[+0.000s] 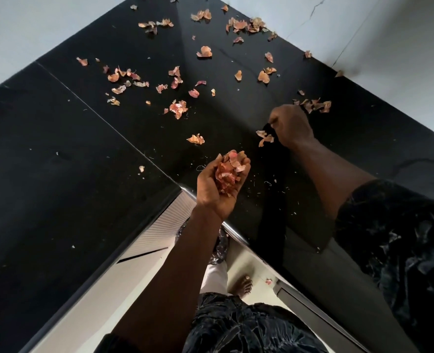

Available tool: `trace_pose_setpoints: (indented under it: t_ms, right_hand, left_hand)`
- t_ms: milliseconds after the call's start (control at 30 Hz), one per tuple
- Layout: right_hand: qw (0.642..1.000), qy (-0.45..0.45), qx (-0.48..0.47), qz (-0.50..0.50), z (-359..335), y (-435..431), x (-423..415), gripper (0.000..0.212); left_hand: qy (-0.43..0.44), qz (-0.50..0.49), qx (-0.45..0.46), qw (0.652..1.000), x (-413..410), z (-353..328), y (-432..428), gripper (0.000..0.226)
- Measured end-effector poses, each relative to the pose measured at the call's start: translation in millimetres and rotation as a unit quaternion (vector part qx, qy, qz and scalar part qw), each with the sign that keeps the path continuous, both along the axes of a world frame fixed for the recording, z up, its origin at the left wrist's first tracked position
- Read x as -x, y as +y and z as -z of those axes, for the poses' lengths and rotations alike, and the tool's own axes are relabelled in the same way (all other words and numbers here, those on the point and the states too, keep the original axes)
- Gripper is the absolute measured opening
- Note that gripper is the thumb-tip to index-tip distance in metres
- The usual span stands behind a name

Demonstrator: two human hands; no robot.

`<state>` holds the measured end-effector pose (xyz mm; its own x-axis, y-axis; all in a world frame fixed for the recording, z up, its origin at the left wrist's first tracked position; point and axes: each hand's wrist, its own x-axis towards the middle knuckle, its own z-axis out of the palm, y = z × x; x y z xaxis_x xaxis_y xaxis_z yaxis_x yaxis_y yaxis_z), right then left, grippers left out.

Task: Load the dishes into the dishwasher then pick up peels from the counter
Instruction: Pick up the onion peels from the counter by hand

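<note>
The left hand [221,184] is cupped palm up above the counter [58,149] edge, its fingers [245,163] curled round a heap of peels [228,171]. At its 1 o'clock the right hand [291,127] is knuckles up, fingers curled under. I cannot tell whether they grip anything. Loose peels [264,137] lie just beside it at 8 o'clock, with more at its 1 o'clock.

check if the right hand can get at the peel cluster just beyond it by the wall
Probably yes. The right hand is right next to that cluster on the counter, with nothing between them. It seems to be pinching a few peels, which may limit how much more it takes.
</note>
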<state>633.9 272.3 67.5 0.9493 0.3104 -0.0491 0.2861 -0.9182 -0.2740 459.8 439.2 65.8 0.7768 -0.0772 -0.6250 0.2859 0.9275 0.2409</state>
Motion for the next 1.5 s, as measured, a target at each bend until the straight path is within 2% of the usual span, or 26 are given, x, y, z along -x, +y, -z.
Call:
trace_pose_setpoints:
  t_ms: [133,267,367,433,700,867,967,1100,1367,1500]
  right_hand:
    - [0.992,-0.027,-0.098,0.070,-16.9,-18.8,10.7,0.014]
    - [0.980,-0.052,-0.194,0.006,-52.8,-2.3,56.5,0.013]
    - [0.977,-0.032,-0.198,-0.078,-66.5,19.7,101.6,0.013]
    - [0.975,-0.019,-0.196,-0.101,-64.9,29.6,122.2,0.014]
    - [0.980,-0.012,-0.184,-0.077,-59.7,44.8,151.6,0.017]
    - [0.961,-0.019,-0.274,0.023,-61.4,31.3,113.5,0.017]
    - [0.974,-0.027,-0.209,0.086,-41.8,14.9,82.6,0.018]
    - [0.991,0.011,-0.092,0.101,-14.2,6.5,55.4,0.019]
    - [0.997,0.009,0.001,0.077,4.8,31.2,31.4,0.023]
    - [0.997,-0.016,0.030,0.072,3.7,38.6,21.7,0.033]
  left_hand:
    - [0.000,-0.004,-0.001,1.000,-2.6,3.5,-4.4,0.037]
    - [0.013,-0.015,-0.002,1.000,-5.6,6.1,-14.6,0.036]
    - [0.023,-0.012,-0.017,1.000,-9.1,4.7,-27.3,0.032]
    - [0.030,-0.004,-0.049,0.998,-9.3,5.0,-33.8,0.030]
    - [0.022,0.007,-0.065,0.998,-7.9,7.0,-40.0,0.036]
    - [0.027,-0.033,-0.029,0.999,-9.3,4.7,-28.1,0.033]
    - [0.026,-0.044,-0.009,0.999,-10.7,1.7,-21.9,0.037]
    - [0.025,-0.044,0.005,0.999,-12.6,1.0,-17.1,0.042]
    - [-0.004,-0.048,0.027,0.998,-15.1,-2.2,-10.2,0.040]
    - [-0.003,-0.045,0.020,0.999,-17.0,-1.1,-6.2,0.039]
